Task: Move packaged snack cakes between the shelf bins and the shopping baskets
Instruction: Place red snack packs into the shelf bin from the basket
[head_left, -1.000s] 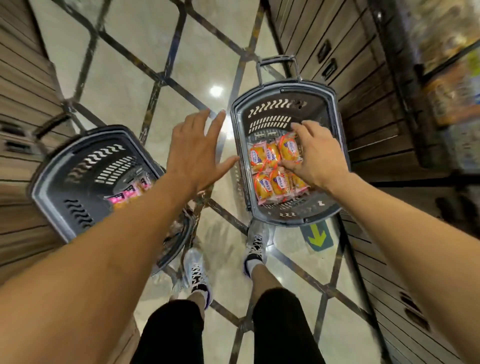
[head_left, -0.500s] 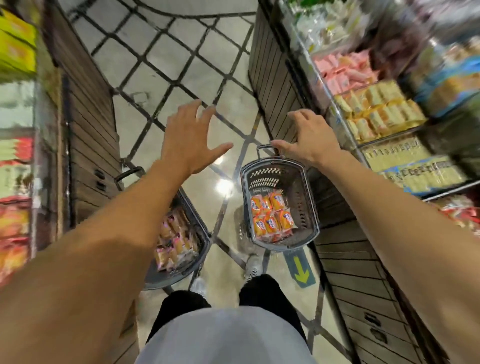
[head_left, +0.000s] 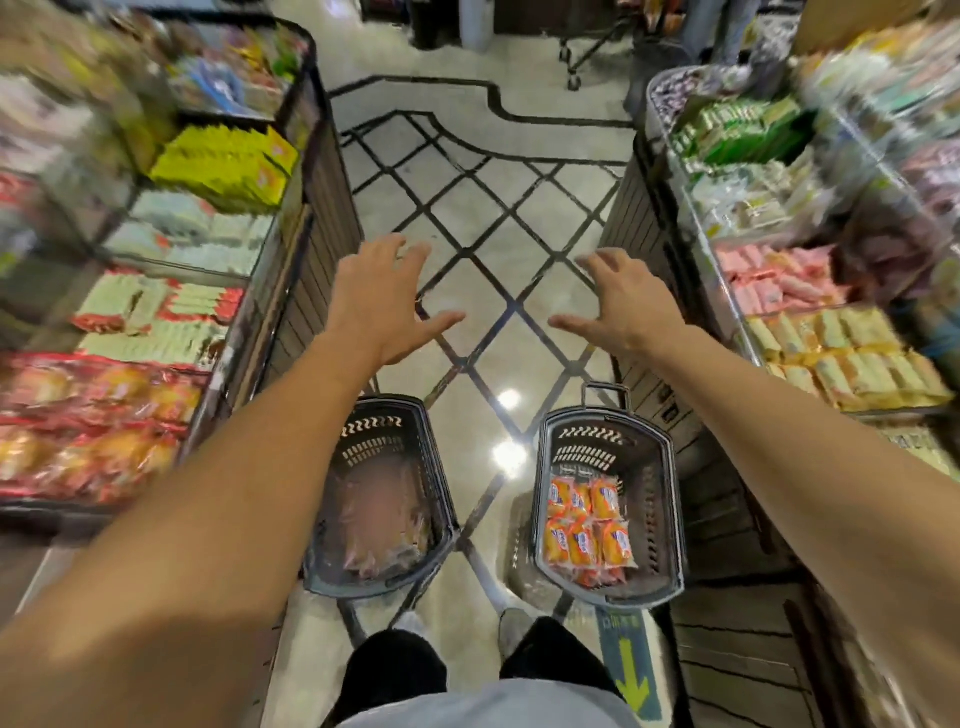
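Spanning open aisle floor (head_left: 467, 218), empty hands

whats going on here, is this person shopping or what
A person stands in a shop aisle between snack shelves, both arms stretched forward. The left hand and right hand are spread open in the air and hold nothing. Two dark shopping baskets sit on the floor by their feet: the right basket holds orange snack cake packs, and the left basket holds packs too blurred to identify.

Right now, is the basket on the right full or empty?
Partly filled. The right basket holds orange snack cakes along its near half; the far half shows bare slotted wall.
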